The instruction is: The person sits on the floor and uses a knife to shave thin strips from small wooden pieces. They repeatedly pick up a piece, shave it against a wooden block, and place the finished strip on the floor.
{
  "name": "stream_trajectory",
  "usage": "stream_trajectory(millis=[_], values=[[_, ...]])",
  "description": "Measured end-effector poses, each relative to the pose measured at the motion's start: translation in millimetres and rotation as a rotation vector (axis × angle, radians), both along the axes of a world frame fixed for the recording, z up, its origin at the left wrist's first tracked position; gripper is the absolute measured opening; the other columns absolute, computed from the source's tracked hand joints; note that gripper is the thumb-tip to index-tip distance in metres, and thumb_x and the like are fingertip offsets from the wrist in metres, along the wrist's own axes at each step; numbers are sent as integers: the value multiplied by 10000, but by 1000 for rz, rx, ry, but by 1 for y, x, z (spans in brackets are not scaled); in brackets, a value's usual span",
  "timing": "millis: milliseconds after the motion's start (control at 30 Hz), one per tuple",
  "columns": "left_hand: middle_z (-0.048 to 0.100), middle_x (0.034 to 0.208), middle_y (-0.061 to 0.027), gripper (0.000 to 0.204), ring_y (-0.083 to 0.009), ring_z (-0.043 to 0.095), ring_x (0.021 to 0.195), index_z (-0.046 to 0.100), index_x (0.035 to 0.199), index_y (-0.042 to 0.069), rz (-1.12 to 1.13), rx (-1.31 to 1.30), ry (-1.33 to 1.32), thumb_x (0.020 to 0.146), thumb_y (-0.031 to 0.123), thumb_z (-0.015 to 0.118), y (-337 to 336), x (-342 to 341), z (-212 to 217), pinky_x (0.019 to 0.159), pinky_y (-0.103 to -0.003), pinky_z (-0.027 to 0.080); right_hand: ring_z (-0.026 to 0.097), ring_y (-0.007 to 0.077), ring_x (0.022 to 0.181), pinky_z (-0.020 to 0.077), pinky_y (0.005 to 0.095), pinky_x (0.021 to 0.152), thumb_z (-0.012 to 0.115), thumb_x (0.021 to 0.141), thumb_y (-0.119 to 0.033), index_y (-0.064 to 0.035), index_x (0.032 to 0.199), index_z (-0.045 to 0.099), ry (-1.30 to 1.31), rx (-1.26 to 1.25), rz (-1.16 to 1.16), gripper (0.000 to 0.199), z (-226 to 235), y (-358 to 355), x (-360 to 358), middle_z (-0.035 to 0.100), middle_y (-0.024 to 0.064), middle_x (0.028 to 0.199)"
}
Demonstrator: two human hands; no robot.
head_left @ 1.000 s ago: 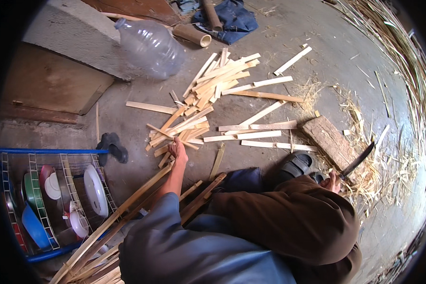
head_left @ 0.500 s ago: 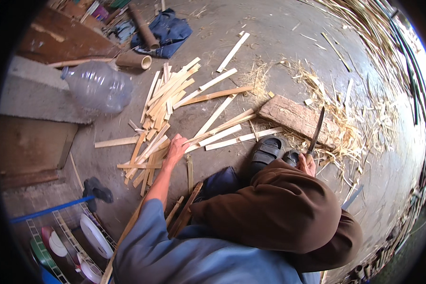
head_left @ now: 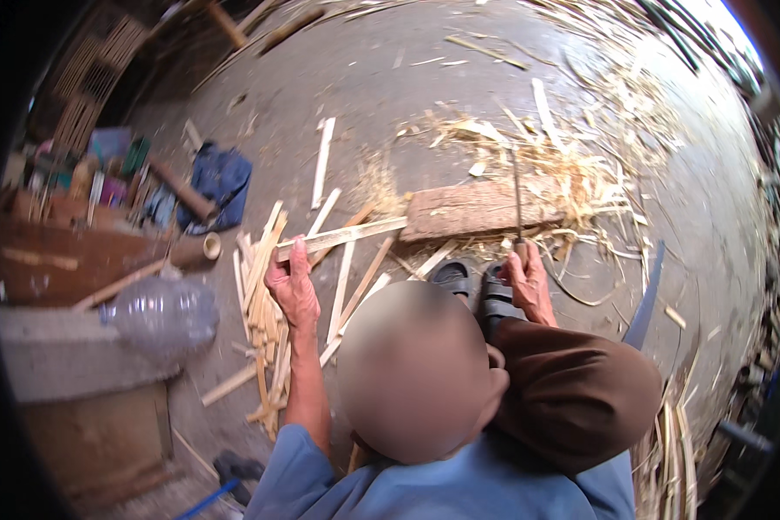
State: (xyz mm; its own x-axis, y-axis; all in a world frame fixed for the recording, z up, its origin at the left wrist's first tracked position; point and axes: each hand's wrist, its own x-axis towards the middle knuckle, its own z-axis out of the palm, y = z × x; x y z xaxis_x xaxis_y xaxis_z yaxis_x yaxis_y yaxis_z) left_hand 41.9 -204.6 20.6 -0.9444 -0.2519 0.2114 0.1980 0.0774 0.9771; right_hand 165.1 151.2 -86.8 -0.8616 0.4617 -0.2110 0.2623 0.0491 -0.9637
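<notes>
My left hand [head_left: 293,293] is closed round one end of a pale bamboo strip [head_left: 355,232], thumb on top. The strip points right, its far end near the left end of a rough wooden block [head_left: 464,211]; I cannot tell whether they touch. My right hand [head_left: 531,282] grips the handle of a long, narrow-bladed knife [head_left: 517,195], held upright in view in front of the block. Left of and below my left hand lies a loose pile of cut strips [head_left: 260,282]. Several more strips lie between that pile and my sandals [head_left: 452,277].
Curly shavings [head_left: 581,173] heap behind and right of the block. A clear plastic bottle [head_left: 166,312] lies by a concrete ledge [head_left: 78,347] at left, near dark blue cloth [head_left: 225,182]. A long blue-grey blade [head_left: 646,308] is at right, with long thin strips [head_left: 672,459] below it.
My left hand has lifted a bamboo strip from the pile and raised it toward the block. My right hand still holds the knife. The view has turned and shifted.
</notes>
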Motion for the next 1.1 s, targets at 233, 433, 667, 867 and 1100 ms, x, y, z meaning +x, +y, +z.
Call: stream_trajectory(millis=[233,433,667,867,1100], values=[[574,679,52,231,-31,476,613,686,895,23,-115,-159,90,972,240,667,116,-36,57,549,-212,363,677,370,720,509,451,648,542,1004,-243,-76,1314,457,-37,268,-8,363,26,13,37,657,217,785],[566,648,40,246,-29,480,570,659,855,48,-106,-303,76,968,267,659,165,-32,-6,530,-216,397,637,510,791,458,541,668,434,1044,-349,-96,1237,454,-126,248,102,319,24,1,25,612,290,750],[559,626,13,240,-37,483,542,572,855,42,-230,-378,8,1002,230,598,192,-15,23,484,-202,374,571,486,739,427,528,638,435,1054,-313,-41,992,440,59,153,260,279,27,-16,-16,557,253,755],[595,667,-13,189,-53,499,530,601,929,25,-234,-308,52,1000,196,562,197,-16,24,482,-214,411,601,464,755,461,522,690,422,1043,-387,-28,1014,528,-350,275,176,375,-61,30,6,602,281,788],[610,788,-43,158,-59,532,529,605,962,12,-247,-166,-12,970,168,583,199,-22,15,449,-210,423,580,446,750,465,508,722,397,1052,-404,-23,1005,509,-93,-13,369,400,54,-2,-13,611,252,810]])
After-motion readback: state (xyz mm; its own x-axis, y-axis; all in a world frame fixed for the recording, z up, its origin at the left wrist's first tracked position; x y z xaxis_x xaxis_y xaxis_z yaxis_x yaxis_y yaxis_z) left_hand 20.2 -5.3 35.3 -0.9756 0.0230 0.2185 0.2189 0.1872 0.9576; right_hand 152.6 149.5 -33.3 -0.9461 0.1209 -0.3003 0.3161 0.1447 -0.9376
